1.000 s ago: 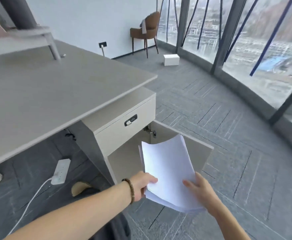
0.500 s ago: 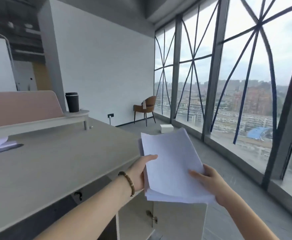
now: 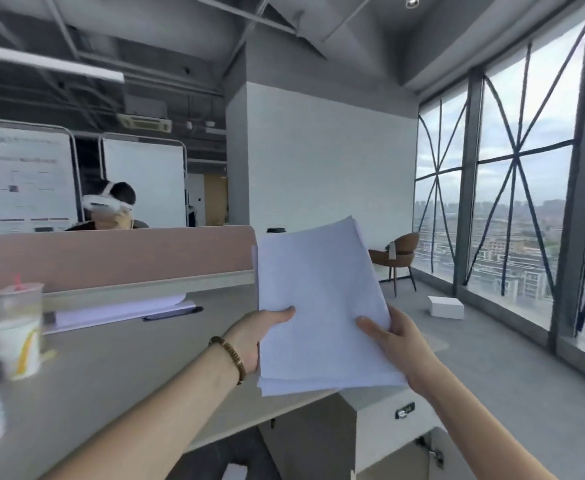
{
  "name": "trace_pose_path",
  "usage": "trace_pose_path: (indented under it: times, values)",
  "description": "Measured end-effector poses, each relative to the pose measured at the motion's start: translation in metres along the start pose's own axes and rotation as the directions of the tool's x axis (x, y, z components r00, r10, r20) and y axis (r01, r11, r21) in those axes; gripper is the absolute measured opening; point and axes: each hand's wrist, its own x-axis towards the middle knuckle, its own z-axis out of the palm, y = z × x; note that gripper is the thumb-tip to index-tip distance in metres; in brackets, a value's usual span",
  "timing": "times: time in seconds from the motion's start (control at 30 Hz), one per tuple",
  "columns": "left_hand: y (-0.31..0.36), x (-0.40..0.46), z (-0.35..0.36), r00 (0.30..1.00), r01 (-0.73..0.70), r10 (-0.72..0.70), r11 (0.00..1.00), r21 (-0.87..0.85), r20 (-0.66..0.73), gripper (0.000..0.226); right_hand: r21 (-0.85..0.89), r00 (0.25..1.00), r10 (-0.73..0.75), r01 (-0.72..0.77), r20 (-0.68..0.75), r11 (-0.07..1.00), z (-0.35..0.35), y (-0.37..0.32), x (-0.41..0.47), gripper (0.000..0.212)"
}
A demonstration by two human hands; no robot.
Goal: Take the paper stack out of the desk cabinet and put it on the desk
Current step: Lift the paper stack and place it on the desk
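The tabletop (image 3: 118, 368) is seen bare along its near right part, where the set-down is judged still to be done. The desk cabinet (image 3: 381, 431) below is already emptied of the paper stack (image 3: 322, 306), which is held in the air above the tabletop's right edge, gripped by the left hand (image 3: 260, 336) and the right hand (image 3: 396, 341) at its sides.

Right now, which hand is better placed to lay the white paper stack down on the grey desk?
Left. The left hand holds the white paper stack on the side over the grey desk, so it can lower the stack there. The right hand has its grip on the edge away from the desktop.
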Motion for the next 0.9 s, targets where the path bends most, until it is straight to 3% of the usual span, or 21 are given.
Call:
trace_pose_path:
  times: [0.3,0.53,0.9]
  values:
    - [0.03,-0.025,-0.084,0.974,-0.202,0.201,0.979,0.001,-0.101,0.024,0.134,0.991,-0.034,0.017,0.13,0.991,0.091,-0.014,0.031,0.035]
    - [0.021,0.002,-0.132,0.877,-0.389,0.41,0.912,0.131,-0.249,0.022,0.065,0.966,-0.028,0.012,0.258,0.998,0.141,0.009,0.075,0.029]
    - [-0.034,0.082,-0.176,0.805,-0.35,0.421,0.906,0.238,-0.419,0.012,-0.087,0.985,0.025,-0.011,0.168,0.996,0.197,0.104,0.12,0.028]
